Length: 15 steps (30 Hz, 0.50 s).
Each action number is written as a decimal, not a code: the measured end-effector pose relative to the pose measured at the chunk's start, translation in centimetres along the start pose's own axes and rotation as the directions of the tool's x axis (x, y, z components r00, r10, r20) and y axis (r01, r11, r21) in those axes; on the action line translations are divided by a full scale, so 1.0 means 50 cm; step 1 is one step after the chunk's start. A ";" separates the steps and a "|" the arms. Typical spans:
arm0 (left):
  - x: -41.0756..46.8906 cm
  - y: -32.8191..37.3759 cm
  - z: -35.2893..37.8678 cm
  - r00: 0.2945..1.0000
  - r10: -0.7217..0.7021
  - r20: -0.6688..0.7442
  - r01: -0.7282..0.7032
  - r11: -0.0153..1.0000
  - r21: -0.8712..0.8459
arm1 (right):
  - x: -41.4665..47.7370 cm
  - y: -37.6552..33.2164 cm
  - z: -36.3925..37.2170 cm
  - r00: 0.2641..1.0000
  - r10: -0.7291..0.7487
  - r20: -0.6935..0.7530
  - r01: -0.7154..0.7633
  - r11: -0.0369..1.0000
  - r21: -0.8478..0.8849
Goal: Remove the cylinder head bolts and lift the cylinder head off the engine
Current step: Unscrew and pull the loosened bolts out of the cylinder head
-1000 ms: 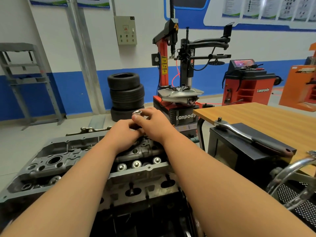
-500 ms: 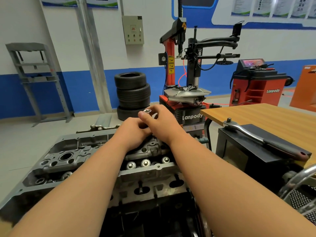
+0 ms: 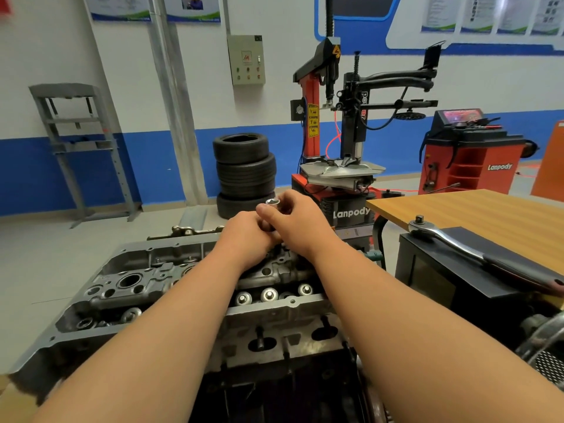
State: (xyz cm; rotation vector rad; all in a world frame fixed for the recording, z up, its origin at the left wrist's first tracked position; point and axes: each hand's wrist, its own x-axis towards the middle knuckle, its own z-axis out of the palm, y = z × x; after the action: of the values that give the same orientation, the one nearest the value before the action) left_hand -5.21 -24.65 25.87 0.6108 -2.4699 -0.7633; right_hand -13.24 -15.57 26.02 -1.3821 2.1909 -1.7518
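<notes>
We work at the far edge of the cylinder head (image 3: 171,279), which sits seated on the engine (image 3: 274,340) directly in front of us, beneath both forearms. The right hand (image 3: 300,222) pinches the chrome socket (image 3: 272,202) between thumb and curled fingers, holding it upright with its square drive opening facing up. The left hand (image 3: 244,236) rests just beside it, touching the right hand. Its fingers curl down out of sight at the base of the socket, so we cannot tell whether they grip anything. The bolt under the socket is hidden by the hands. In our judgement the step in hand is spinning a loosened head bolt out by finger. To do it well, we keep the socket square to the bolt axis, turn with light, even pressure, and steady the lower end so that it does not tip or slip off the bolt head. If the thread binds, we refit the ratchet (image 3: 451,244) and do not force it. The ratchet lies unused on a black case (image 3: 427,279) to our right. The case stands against the wooden counter (image 3: 488,209). Three polished round caps (image 3: 269,295) show in a row on the near side of the head. Across the grey workshop floor (image 3: 45,254) stand a stack of tyres (image 3: 245,175), a red tyre changer (image 3: 338,141), a red wheel balancer (image 3: 470,160) and a grey steel frame (image 3: 82,138) against the blue-and-white wall.
</notes>
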 end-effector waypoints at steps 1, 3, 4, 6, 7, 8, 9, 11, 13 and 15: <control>-0.003 -0.002 -0.002 0.999 0.015 0.036 -0.013 0.999 -0.051 | 0.000 -0.001 -0.002 1.000 -0.021 0.003 0.021 1.000 0.014; -0.009 -0.007 -0.008 0.993 0.060 0.098 -0.047 0.990 -0.130 | -0.001 -0.001 -0.004 0.999 -0.023 0.026 0.021 0.998 0.058; -0.009 -0.009 -0.009 0.992 0.069 0.103 -0.054 0.989 -0.136 | -0.001 -0.001 -0.004 0.999 -0.001 0.038 -0.001 0.997 0.073; -0.002 -0.009 -0.005 0.998 0.037 0.060 -0.031 0.995 -0.093 | 0.000 0.000 0.001 0.997 0.061 0.051 -0.064 0.996 0.069; 0.002 -0.006 -0.002 1.000 0.016 0.022 -0.015 0.999 -0.039 | 0.000 0.000 0.004 0.995 0.086 0.051 -0.088 0.995 0.036; 0.004 -0.003 0.000 1.000 0.006 -0.010 -0.006 1.000 0.015 | 0.001 0.000 0.007 0.995 0.093 0.044 -0.093 0.996 -0.008; 0.003 -0.003 0.001 1.000 0.008 -0.020 -0.007 0.999 0.042 | 0.002 0.000 0.008 0.996 0.078 0.030 -0.077 0.996 -0.041; -0.001 -0.006 -0.002 0.999 0.031 0.028 -0.030 0.999 -0.024 | 0.003 0.000 0.005 1.000 0.007 0.011 -0.006 0.998 -0.055; -0.006 -0.010 -0.008 0.994 0.054 0.091 -0.041 0.990 -0.132 | 0.002 -0.001 0.000 0.999 -0.021 0.042 0.022 1.000 -0.002; -0.007 -0.010 -0.010 0.993 0.041 0.108 -0.024 0.988 -0.154 | 0.000 -0.002 -0.001 0.998 0.011 0.066 -0.014 0.999 0.051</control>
State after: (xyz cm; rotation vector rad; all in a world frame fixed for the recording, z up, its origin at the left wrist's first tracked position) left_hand -4.52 -25.04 25.80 0.4826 -2.4855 -0.9866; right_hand -13.20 -15.56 26.12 -1.3905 2.1014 -1.7208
